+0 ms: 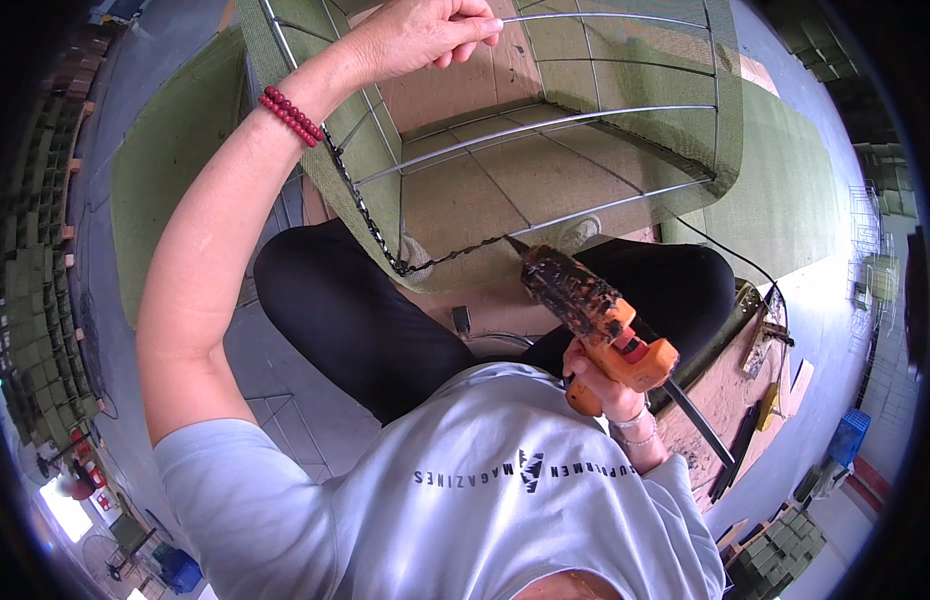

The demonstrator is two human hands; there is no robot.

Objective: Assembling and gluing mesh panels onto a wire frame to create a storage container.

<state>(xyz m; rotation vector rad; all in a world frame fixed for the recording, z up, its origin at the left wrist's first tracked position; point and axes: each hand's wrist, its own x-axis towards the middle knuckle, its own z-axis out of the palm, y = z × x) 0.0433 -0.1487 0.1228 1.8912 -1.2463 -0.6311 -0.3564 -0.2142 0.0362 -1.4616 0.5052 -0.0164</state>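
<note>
Pinching frame [585, 117] with left hand [430, 38], glue gun [580, 295] gripped in right hand [610, 388], tip at mesh [455, 268] edge, open room inside frame, shirt [435, 530] lettered.

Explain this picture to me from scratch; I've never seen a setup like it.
There is no machine arm here, just a person's two bare hands. The single, rounded picture comes from a fisheye camera worn on the head, looking down past the shirt and folded legs, so edges bend near the rim. The fingers of the left hand pinch a wire of the wire frame, which is lined with green mesh. The right hand grips an orange, dark-stained glue gun, its tip at the end of a dark line, probably glue. What looks like cardboard lies beneath.
</note>
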